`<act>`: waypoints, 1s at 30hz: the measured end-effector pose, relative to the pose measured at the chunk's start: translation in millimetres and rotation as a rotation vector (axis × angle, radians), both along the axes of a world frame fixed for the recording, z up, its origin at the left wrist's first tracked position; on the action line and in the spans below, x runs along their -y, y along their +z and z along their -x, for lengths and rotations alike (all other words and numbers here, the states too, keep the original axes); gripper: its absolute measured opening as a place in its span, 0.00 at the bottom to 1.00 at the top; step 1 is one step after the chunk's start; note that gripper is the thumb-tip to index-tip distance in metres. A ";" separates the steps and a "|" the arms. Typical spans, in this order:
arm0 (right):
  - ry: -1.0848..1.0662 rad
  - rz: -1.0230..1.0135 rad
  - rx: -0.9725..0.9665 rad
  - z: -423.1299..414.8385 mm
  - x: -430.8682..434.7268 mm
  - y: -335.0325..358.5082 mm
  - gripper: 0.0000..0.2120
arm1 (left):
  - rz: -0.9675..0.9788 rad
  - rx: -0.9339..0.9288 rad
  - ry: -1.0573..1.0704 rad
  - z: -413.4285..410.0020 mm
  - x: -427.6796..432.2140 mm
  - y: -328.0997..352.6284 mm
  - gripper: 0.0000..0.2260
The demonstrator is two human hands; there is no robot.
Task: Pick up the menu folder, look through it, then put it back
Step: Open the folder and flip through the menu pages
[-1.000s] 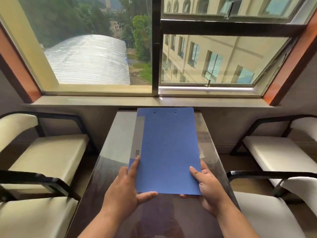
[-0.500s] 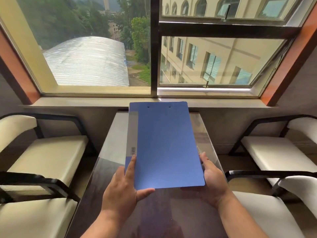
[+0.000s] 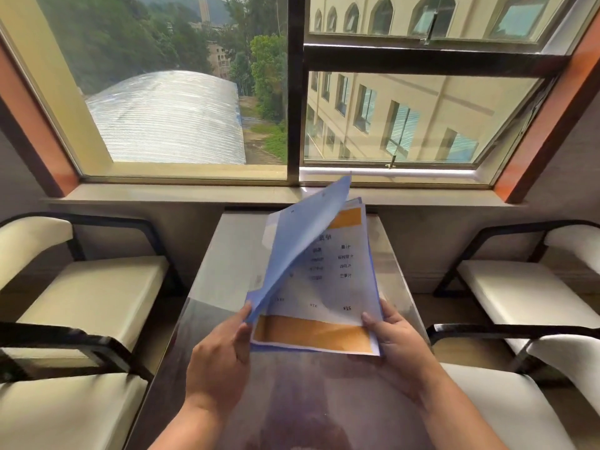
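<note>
Head view, menu folder (image 3: 292, 251): a blue folder held up above the table (image 3: 227, 254), partly open, its front cover lifted and bowed toward the left.
Head view, menu page (image 3: 328, 287): a white sheet with an orange band at top and bottom, exposed under the lifted cover; its left part is hidden behind the cover.
Head view, left hand (image 3: 220, 358): grips the lower left corner of the front cover, thumb along the cover's edge, fingers behind it.
Head view, right hand (image 3: 396, 342): supports the lower right corner of the folder from beneath, thumb pressed on the page margin; the remaining fingers are hidden under the folder.
Head view, table: a glossy, reflective top running from the viewer to the window sill (image 3: 162, 193); the folder covers its middle.
Head view, chairs: cream-cushioned seats with dark frames, two on the left (image 3: 91, 293) and two on the right (image 3: 519, 293), all cut off by the picture edges.
Hard to read: the printed lines on the page are blurred; only a price, "¥15", near the lower right is legible.
Cut off: both forearms leave the bottom edge.
Change from the earlier frames: the folder was closed, its plain blue cover facing the viewer, with both hands at the lower corners; now the cover is raised and the page inside shows.
</note>
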State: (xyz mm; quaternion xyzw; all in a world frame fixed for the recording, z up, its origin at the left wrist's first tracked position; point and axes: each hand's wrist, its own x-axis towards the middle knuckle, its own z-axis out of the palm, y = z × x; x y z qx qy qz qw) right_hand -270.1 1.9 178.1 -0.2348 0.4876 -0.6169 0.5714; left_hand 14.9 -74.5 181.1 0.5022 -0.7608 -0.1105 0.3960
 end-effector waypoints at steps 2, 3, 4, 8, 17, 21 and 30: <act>-0.018 0.026 0.102 -0.9 -0.8 -5.3 0.19 | -0.061 -0.105 0.104 2.7 -0.1 3.0 0.35; -0.025 0.043 0.147 -0.4 -0.9 -7.3 0.18 | -0.143 -0.171 0.163 5.0 0.8 3.5 0.34; -0.035 0.057 0.177 0.5 -1.4 -8.9 0.18 | -0.227 -0.246 0.212 7.2 2.1 2.1 0.33; -0.075 0.060 0.164 3.9 -1.0 -1.1 0.19 | -0.459 -0.528 0.230 6.9 8.2 -8.1 0.29; -0.102 0.011 0.087 6.7 -0.9 4.6 0.16 | -0.363 -0.334 0.338 -10.7 -4.4 -8.1 0.34; -0.113 0.001 0.105 3.1 -1.3 2.3 0.17 | -0.054 -0.143 0.207 -2.8 -15.8 8.0 0.24; -0.040 0.036 0.110 -16.8 -1.8 5.7 0.16 | 0.039 0.376 -0.117 76.1 -19.0 39.4 0.31</act>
